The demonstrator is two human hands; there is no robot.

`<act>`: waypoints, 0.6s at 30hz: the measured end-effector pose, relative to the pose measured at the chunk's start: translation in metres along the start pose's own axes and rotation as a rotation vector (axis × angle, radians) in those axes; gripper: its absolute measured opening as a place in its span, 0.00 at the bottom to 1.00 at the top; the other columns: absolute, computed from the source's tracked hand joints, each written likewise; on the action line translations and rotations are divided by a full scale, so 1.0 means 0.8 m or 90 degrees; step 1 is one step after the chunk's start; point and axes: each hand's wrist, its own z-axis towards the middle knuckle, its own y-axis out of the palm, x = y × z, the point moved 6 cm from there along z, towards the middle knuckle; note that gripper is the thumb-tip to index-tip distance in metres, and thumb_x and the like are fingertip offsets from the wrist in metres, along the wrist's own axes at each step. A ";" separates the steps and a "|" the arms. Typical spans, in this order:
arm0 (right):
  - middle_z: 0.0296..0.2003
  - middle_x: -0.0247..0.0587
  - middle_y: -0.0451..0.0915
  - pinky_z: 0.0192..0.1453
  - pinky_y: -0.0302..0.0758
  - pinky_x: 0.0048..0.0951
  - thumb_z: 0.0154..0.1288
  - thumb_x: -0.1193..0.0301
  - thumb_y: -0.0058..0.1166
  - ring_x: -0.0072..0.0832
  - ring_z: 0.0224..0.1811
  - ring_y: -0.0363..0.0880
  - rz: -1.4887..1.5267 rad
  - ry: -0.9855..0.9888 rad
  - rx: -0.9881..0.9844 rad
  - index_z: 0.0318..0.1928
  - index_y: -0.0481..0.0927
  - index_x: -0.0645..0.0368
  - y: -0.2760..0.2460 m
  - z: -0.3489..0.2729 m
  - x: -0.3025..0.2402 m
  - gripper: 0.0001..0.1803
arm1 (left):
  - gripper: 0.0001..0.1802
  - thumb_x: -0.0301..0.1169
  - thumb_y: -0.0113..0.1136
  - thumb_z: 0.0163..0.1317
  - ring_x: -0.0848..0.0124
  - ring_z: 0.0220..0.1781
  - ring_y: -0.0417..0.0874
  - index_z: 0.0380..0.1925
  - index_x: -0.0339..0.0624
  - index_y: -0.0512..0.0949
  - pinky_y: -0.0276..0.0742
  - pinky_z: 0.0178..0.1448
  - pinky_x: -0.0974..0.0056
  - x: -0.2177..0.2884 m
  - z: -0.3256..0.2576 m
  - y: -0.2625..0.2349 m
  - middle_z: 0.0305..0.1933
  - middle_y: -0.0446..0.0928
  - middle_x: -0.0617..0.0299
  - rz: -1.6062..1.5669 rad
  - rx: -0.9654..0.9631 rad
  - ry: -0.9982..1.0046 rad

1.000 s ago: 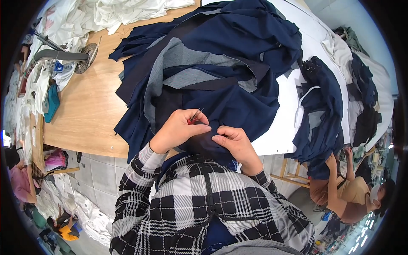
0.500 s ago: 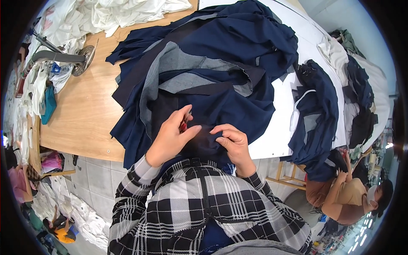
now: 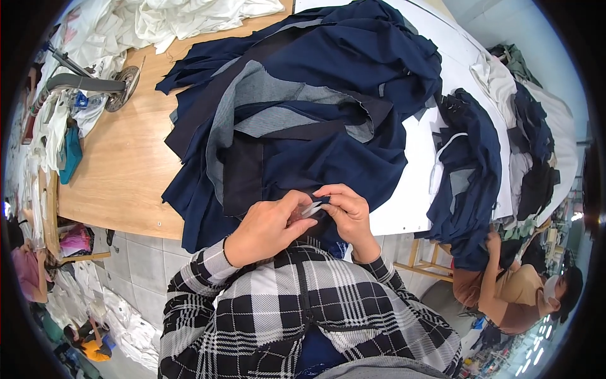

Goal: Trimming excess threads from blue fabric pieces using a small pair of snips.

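My left hand (image 3: 268,227) is closed on a small pair of thread snips (image 3: 310,208), whose silver blades point toward my other hand; their handle is hidden in my palm. Just beside them, my right hand (image 3: 349,215) pinches a bit of the dark navy fabric between thumb and fingers. The blade tips are close to that pinched bit; whether they touch it I cannot tell. A big pile of navy cloth (image 3: 328,161) lies over the table in front of me, with grey undersides and a darker band showing along its folded edges.
Wooden table top (image 3: 113,183) extends to the left, a white surface (image 3: 391,218) to the right. A dark stand with a round base (image 3: 123,88) is at the far left, white cloth (image 3: 183,22) at the back. Another navy heap (image 3: 470,170) lies right, near a seated co-worker (image 3: 524,290).
My left hand has come down and right, bringing the snips up to my right hand's fingertips. The co-worker's arm at the right has shifted along the navy heap.
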 end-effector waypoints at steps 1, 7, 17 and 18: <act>0.39 0.44 0.79 0.38 0.73 0.20 0.55 0.83 0.55 0.27 0.36 0.78 -0.006 0.007 0.001 0.32 0.77 0.69 0.000 0.000 0.000 0.03 | 0.18 0.36 0.61 0.56 0.61 0.28 0.82 0.40 0.37 0.69 0.74 0.31 0.62 0.000 0.000 0.000 0.26 0.79 0.54 0.000 0.001 -0.004; 0.39 0.43 0.79 0.37 0.73 0.20 0.54 0.83 0.56 0.27 0.35 0.78 -0.036 -0.017 0.004 0.31 0.77 0.69 0.002 0.001 -0.006 0.03 | 0.16 0.31 0.63 0.56 0.68 0.21 0.77 0.40 0.38 0.69 0.70 0.27 0.68 -0.003 0.000 0.001 0.23 0.76 0.56 -0.009 0.031 0.020; 0.39 0.42 0.79 0.38 0.73 0.21 0.55 0.83 0.55 0.27 0.35 0.78 -0.024 0.003 -0.002 0.33 0.78 0.69 0.002 0.001 -0.005 0.04 | 0.17 0.31 0.63 0.56 0.70 0.19 0.74 0.40 0.38 0.67 0.66 0.24 0.68 0.000 0.004 0.001 0.21 0.74 0.58 -0.024 0.012 0.007; 0.39 0.42 0.79 0.38 0.73 0.20 0.55 0.82 0.55 0.27 0.35 0.78 -0.015 0.015 -0.003 0.33 0.78 0.69 0.003 0.001 -0.005 0.04 | 0.18 0.31 0.63 0.56 0.71 0.18 0.73 0.41 0.38 0.67 0.65 0.24 0.69 -0.003 0.004 0.002 0.21 0.74 0.58 -0.046 0.014 -0.001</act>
